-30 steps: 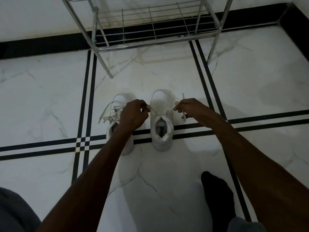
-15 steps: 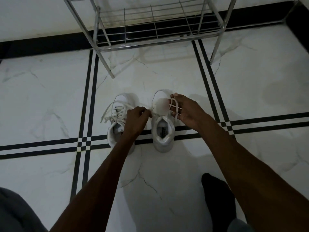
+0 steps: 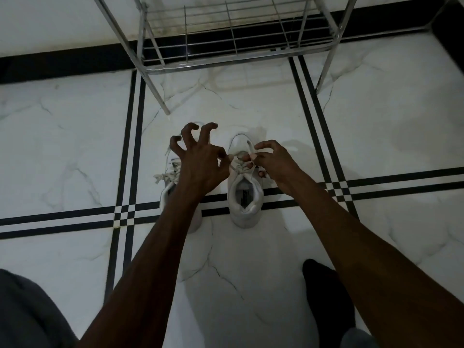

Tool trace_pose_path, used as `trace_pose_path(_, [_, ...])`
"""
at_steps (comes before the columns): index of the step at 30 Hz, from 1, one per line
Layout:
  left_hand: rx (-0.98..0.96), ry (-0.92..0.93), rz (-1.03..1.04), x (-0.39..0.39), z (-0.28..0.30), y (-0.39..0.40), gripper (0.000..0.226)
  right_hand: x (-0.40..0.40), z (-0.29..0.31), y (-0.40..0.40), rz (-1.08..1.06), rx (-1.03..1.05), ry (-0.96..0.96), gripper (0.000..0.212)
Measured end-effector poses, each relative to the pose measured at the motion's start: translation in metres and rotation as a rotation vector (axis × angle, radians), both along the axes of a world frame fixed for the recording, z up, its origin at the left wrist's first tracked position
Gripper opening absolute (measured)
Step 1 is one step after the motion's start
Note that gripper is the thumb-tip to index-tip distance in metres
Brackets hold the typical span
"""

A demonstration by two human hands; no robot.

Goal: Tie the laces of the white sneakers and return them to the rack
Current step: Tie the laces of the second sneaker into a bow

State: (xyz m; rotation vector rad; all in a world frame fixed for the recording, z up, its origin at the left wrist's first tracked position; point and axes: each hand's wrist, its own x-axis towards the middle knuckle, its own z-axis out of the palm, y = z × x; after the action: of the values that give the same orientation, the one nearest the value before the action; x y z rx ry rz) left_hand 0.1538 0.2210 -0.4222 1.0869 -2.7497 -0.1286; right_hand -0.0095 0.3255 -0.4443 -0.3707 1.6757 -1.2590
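Two white sneakers stand side by side on the marble floor, toes pointing away from me. The right sneaker [image 3: 244, 197] has its laces [image 3: 238, 163] gathered over the tongue. My left hand [image 3: 200, 164] pinches one lace end between thumb and forefinger while its other fingers spread upward. My right hand [image 3: 272, 160] grips the other lace, with a loop sticking up between its fingers. The left sneaker [image 3: 170, 189] is mostly hidden under my left wrist; its loose laces [image 3: 165, 175] spill out to the left. The metal wire rack [image 3: 226, 36] stands just beyond the sneakers.
The rack's chrome legs [image 3: 157, 94] come down onto the floor close behind the shoes. My foot in a dark sock [image 3: 326, 292] rests at the lower right. A grey-clad knee [image 3: 27, 312] fills the lower left corner. Black stripes cross the white floor.
Both hands have come together over the right sneaker's tongue. My left hand's fingers have fanned out, and my right hand has moved inward from the shoe's right side with the lace.
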Motion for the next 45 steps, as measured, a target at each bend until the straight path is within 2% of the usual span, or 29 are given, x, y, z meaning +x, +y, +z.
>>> trace_pose_path(4, [0.055,-0.217,-0.065,0.002,0.008,-0.01,0.025,0.0,0.0,-0.001,0.021,0.016,0.03,0.029])
trace_pose_path(6, [0.227,-0.175,-0.099,0.001,0.009,-0.014,0.03,0.001,0.003,-0.001,0.035,0.025,0.049,0.025])
trace_pose_path(8, [0.499,0.04,-0.073,0.0,0.012,-0.014,0.041,0.001,0.006,-0.002,0.035,0.025,0.05,0.023])
trace_pose_path(12, [1.111,0.584,0.162,-0.006,0.003,-0.002,0.047,0.0,0.004,-0.003,-0.02,-0.026,-0.056,0.019])
trace_pose_path(14, [1.311,0.75,0.247,-0.013,-0.003,0.003,0.045,0.0,0.002,-0.003,-0.06,-0.041,-0.081,0.017])
trace_pose_path(17, [1.227,0.764,0.236,-0.022,-0.018,0.007,0.04,-0.001,-0.005,-0.003,-0.075,-0.051,-0.071,0.016])
trace_pose_path(20, [1.085,0.721,0.122,-0.023,-0.032,0.01,0.037,0.001,-0.008,-0.004,-0.083,-0.04,-0.044,0.014])
trace_pose_path(23, [1.03,0.643,0.022,-0.02,-0.036,0.011,0.027,0.002,-0.011,-0.006,-0.132,-0.024,-0.022,0.017])
trace_pose_path(29, [0.878,0.524,-0.07,-0.018,-0.028,0.01,0.032,0.006,-0.015,-0.014,-0.148,0.005,0.042,0.021])
trace_pose_path(33, [0.828,0.5,-0.05,-0.019,-0.024,0.011,0.02,0.005,-0.01,-0.011,0.012,-0.111,0.118,0.02])
trace_pose_path(35, [0.83,0.526,0.023,-0.021,-0.023,0.012,0.031,0.003,-0.008,-0.008,0.143,-0.159,0.158,0.019])
trace_pose_path(38, [0.823,0.522,0.064,-0.022,-0.023,0.013,0.043,0.001,-0.006,-0.007,0.272,-0.169,0.172,0.028])
trace_pose_path(40, [0.836,0.517,0.052,-0.022,-0.026,0.013,0.045,0.003,-0.006,-0.008,0.215,-0.15,0.228,0.033])
trace_pose_path(42, [0.867,0.512,0.029,-0.022,-0.027,0.012,0.045,0.005,-0.009,-0.012,0.077,-0.126,0.262,0.027])
trace_pose_path(45, [1.032,0.574,0.09,-0.019,-0.03,0.012,0.054,0.009,-0.011,-0.011,-0.093,-0.133,0.067,0.019])
